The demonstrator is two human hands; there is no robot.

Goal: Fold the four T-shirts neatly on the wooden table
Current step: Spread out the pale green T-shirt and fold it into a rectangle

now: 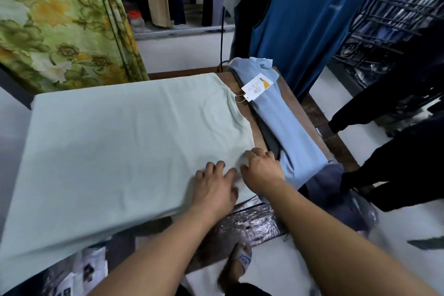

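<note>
My left hand [213, 187] lies flat, fingers spread, on the green shirt [115, 151]. My right hand [260, 169], just beside it, pinches the shirt's edge. A folded blue shirt [283, 122] lies right of my right hand on the table [314, 113].

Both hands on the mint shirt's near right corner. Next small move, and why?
Probably pinch that corner and fold it leftward across the body. The mint T-shirt lies spread flat and unfolded, both the left hand and right hand rest at its sleeve end, and the folded light blue shirt already lies beside it.
</note>
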